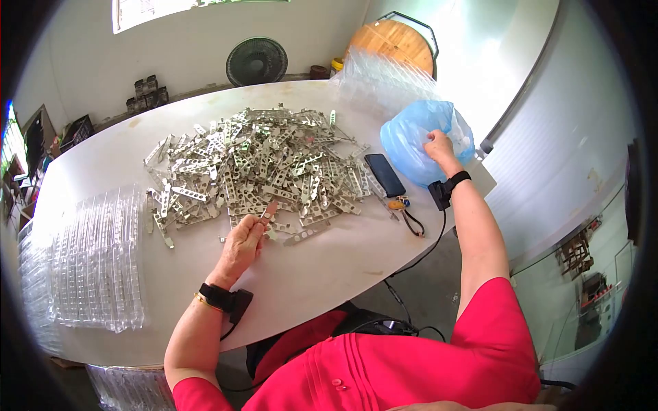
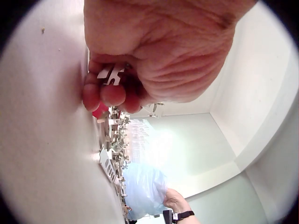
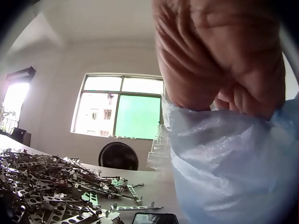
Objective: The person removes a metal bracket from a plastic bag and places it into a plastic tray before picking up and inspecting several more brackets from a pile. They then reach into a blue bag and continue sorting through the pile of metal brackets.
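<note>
Perforated silvery metal strips (image 1: 257,164) are heaped on the white table (image 1: 308,274), to the left of the translucent blue plastic bag (image 1: 409,147). A flat metal piece with a notched end (image 2: 115,75) is gripped in the curled fingers of the left hand (image 1: 241,248), left of the bag and well apart from it. The right hand (image 1: 441,149) is placed at the bag's mouth, its fingers bent; whether anything is held there cannot be told. The notched piece is probably best held lightly, clear of tangled neighbours, and the thin film should be spared any snag from metal edges or hard pulling.
</note>
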Demonstrator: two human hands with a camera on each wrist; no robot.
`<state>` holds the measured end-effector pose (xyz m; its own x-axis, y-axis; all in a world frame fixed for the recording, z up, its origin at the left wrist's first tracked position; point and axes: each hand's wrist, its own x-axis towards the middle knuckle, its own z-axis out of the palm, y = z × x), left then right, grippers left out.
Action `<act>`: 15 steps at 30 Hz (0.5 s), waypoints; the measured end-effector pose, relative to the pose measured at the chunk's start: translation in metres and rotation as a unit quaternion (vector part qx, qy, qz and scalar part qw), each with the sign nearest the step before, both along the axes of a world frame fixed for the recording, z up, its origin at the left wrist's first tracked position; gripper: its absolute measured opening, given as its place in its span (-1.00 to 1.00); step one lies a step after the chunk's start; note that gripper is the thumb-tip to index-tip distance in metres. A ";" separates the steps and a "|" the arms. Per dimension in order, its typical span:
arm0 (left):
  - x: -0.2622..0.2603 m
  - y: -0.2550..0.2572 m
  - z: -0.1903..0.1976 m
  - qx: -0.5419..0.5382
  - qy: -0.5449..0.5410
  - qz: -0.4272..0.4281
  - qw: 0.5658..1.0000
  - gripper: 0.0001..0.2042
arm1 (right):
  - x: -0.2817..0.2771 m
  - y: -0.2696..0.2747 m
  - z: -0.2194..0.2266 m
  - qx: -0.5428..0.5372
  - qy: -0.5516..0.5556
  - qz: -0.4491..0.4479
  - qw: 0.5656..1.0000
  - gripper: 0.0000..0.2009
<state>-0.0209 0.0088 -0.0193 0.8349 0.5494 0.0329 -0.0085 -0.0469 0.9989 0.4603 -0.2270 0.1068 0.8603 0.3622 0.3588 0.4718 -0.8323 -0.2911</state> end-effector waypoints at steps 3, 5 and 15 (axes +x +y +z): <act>0.000 -0.001 0.001 -0.005 0.004 0.003 1.000 -0.83 | -0.003 -0.004 0.007 -0.026 -0.020 0.001 0.999 -0.57; -0.001 -0.002 0.002 -0.009 -0.003 0.009 1.000 -0.85 | -0.007 -0.007 0.010 -0.030 -0.056 -0.003 0.998 -0.61; 0.000 0.001 -0.001 0.003 -0.017 0.013 1.000 -0.83 | -0.009 -0.017 0.049 0.047 -0.049 0.040 0.997 -0.83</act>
